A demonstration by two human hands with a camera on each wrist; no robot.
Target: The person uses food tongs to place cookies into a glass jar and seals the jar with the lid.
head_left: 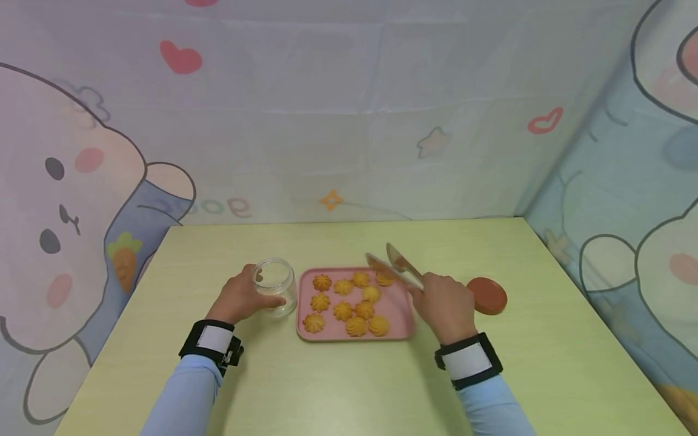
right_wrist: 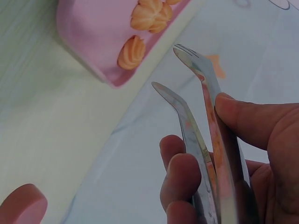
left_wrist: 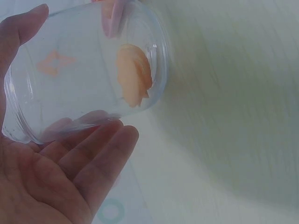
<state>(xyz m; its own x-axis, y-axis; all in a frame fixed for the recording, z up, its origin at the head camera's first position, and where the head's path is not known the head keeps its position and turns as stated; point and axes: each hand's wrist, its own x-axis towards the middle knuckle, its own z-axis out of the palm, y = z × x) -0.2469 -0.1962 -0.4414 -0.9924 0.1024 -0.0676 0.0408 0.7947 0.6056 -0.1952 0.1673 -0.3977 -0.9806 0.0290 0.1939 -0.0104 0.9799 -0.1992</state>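
Two arms [head_left: 184, 393] reach forward, the left hand [head_left: 238, 298] gripping a clear jar [head_left: 279, 286], the right hand [head_left: 446, 307] pinching parted tongs [right_wrist: 220, 158].

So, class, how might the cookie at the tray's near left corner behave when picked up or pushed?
The cookie is probably fragile: its ridged surface looks baked and crumbly. It's likely light, being much smaller than the right hand. Its broad, star-like outline suggests sliding on the pink tray, not rolling.

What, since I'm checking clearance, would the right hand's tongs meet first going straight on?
Probably the patterned backdrop: the tongs in the right hand point past the pink tray, though depth is unclear.
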